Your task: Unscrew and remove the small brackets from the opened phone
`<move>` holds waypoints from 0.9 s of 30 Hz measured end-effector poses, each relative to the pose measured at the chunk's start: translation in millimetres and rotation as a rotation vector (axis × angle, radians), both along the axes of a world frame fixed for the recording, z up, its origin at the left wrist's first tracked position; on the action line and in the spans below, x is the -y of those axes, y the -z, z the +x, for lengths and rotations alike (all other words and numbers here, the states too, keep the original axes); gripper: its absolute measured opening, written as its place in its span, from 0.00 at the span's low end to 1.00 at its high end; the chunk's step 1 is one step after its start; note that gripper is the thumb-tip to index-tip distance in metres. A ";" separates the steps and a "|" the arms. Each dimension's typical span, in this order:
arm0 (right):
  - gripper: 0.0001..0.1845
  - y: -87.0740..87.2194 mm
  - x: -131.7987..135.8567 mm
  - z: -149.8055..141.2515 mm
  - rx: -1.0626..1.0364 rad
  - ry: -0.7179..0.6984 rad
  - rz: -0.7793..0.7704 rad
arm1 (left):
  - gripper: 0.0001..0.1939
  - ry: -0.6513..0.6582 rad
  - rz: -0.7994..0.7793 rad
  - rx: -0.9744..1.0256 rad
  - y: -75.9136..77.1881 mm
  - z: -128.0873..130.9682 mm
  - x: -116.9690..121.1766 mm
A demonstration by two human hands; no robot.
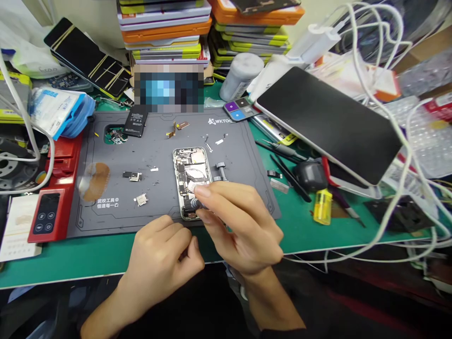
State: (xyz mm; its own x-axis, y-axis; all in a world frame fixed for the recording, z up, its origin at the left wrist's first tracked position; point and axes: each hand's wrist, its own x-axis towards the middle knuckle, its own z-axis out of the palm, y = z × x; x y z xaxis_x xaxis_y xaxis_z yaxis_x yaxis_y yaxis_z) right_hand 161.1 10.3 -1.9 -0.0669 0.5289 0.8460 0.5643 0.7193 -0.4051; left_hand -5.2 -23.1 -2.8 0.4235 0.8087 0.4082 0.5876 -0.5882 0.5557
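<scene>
An opened phone (193,165) with its inner parts bare lies on a grey work mat (151,146). Over its lower right corner, my right hand (243,226) is closed in a pinch. A small greyish ribbed piece shows between thumb and forefinger, too unclear to name. My left hand (160,256) rests as a closed fist at the mat's front edge, below the phone, with nothing visible in it. A dark grey knobbed piece (221,172) is just right of the phone, partly behind my right hand. To the left lie a small black-and-silver module (133,176) and a metal plate (141,200).
A phone battery (136,121) and flex cables (177,128) lie toward the mat's back. A red device (49,212) borders the left. On the right are a large black-topped slab (328,122), tools, a yellow bottle (322,207) and white cables (388,212). Stacked boxes (165,30) stand behind.
</scene>
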 end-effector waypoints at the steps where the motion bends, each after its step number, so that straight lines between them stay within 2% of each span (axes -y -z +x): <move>1: 0.24 -0.4 0.3 0.1 0.011 0.002 -0.006 | 0.20 0.000 0.002 0.001 -0.2 -0.2 -0.2; 3: 0.25 -1.2 0.9 0.4 0.022 0.015 -0.016 | 0.20 -0.002 0.007 0.008 -0.5 -0.4 -0.4; 7: 0.19 -2.0 0.4 0.2 0.009 0.017 -0.019 | 0.19 -0.001 0.005 0.003 -0.5 -0.2 -0.2; 11: 0.24 -1.0 -0.7 -1.4 -0.023 -0.038 0.007 | 0.20 0.001 -0.002 0.002 -0.3 0.1 -0.2; 27: 0.26 0.4 0.2 -0.5 0.011 0.004 -0.030 | 0.21 -0.005 0.017 -0.004 -2.1 0.6 -0.8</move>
State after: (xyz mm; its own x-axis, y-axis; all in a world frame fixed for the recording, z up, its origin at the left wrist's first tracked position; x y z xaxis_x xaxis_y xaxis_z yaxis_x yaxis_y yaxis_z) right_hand 160.6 10.1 -2.3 -0.0734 0.5545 0.8290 0.5717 0.7044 -0.4206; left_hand -4.5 -22.3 -0.7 0.4217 0.8038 0.4196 0.5928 -0.5946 0.5432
